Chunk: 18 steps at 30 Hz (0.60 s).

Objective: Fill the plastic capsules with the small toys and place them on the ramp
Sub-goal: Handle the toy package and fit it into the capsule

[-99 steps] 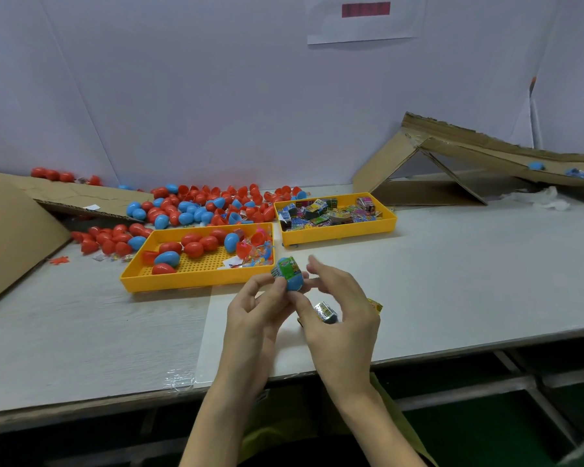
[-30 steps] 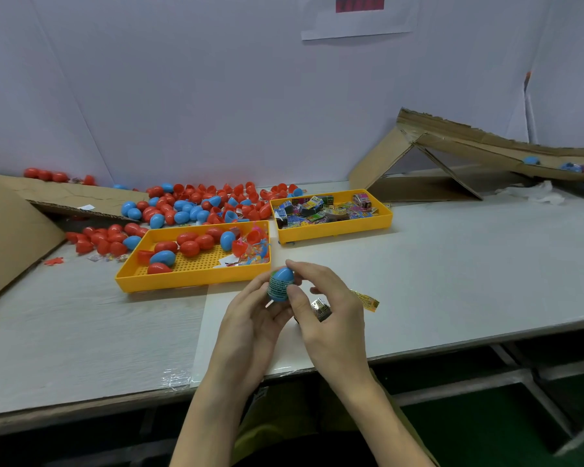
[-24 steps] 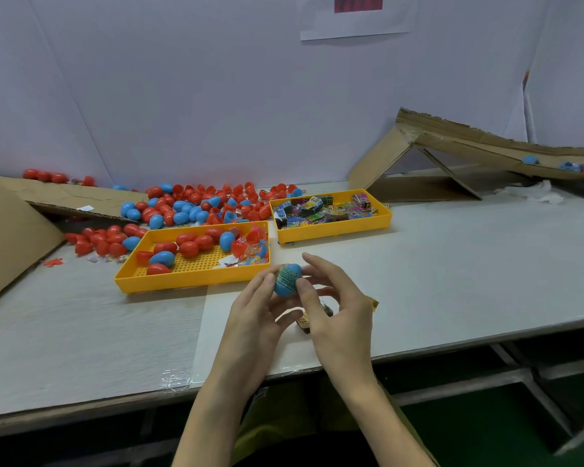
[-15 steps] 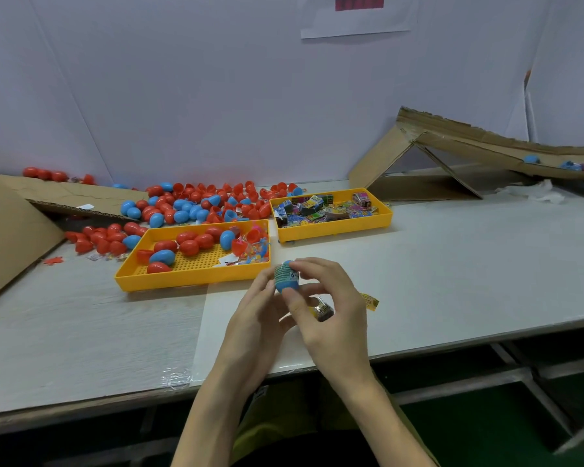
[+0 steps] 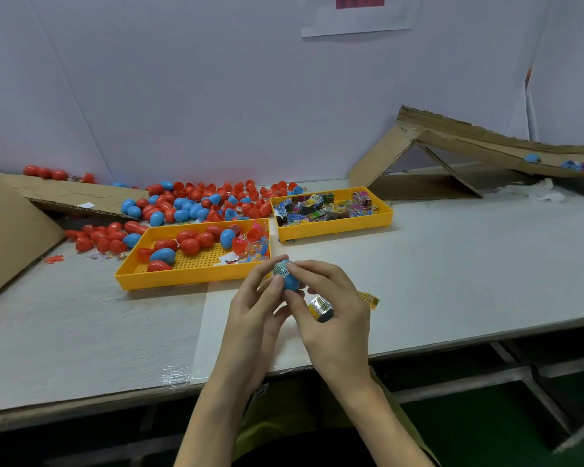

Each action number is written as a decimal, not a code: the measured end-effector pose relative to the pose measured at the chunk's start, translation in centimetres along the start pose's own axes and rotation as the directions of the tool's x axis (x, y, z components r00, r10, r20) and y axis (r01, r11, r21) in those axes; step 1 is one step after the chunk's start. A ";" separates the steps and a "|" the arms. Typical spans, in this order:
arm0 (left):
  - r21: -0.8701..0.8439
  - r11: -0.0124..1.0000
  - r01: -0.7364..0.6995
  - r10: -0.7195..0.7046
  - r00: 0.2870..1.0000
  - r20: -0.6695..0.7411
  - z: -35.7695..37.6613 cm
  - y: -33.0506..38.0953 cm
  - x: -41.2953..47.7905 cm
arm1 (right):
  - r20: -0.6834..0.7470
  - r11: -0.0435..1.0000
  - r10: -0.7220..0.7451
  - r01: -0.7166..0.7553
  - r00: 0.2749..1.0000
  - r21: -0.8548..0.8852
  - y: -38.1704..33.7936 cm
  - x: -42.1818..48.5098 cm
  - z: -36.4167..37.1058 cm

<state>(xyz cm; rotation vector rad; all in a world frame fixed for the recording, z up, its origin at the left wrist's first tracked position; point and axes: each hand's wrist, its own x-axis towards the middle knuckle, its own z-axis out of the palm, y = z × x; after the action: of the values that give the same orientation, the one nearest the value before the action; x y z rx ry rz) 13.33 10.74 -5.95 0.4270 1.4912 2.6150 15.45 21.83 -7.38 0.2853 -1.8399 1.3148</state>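
Our left hand (image 5: 253,308) and right hand (image 5: 338,318) pinch one toy-stuffed blue capsule (image 5: 289,279); few lie on the two-o'clock ramp (image 5: 469,143).

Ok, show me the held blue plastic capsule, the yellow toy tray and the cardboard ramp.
blue plastic capsule (image 5: 290,283), head view, lower shell.
yellow toy tray (image 5: 334,230), head view, front wall.
cardboard ramp (image 5: 452,134), head view, upper slope.

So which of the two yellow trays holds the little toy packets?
The right-hand tray, nearer the cardboard ramp: it is full of colourful packets, while the left tray holds red and blue capsules.
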 end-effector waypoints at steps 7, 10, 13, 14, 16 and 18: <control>-0.010 1.000 -0.029 0.029 0.999 -0.016 0.2 0.1 0.0 | -0.046 0.998 -0.019 0.021 0.999 0.061 0.1 -0.2 0.0; -0.016 0.999 -0.033 0.033 0.999 -0.033 0.2 0.1 0.1 | -0.049 0.998 -0.020 0.023 0.999 0.062 0.2 -0.3 0.0; -0.010 0.999 -0.038 0.038 0.998 -0.044 0.1 0.0 0.2 | -0.058 0.998 -0.017 0.021 0.998 0.062 0.2 -0.4 0.0; -0.009 0.999 -0.040 0.040 0.998 -0.045 0.1 0.0 0.2 | -0.061 0.998 -0.017 0.021 0.998 0.064 0.2 -0.4 0.0; -0.007 0.999 -0.041 0.041 0.998 -0.044 0.0 0.0 0.2 | -0.067 0.997 -0.017 0.022 0.998 0.068 0.2 -0.4 0.0; 0.005 0.999 -0.044 0.044 0.998 -0.037 0.0 -0.1 0.2 | -0.072 0.998 -0.019 0.023 0.997 0.066 0.2 -0.4 0.0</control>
<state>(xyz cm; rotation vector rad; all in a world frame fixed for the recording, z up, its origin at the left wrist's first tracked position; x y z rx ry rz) 13.14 10.82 -6.05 0.4180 1.5162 2.6682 15.55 21.79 -7.81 0.2887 -1.7316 1.3569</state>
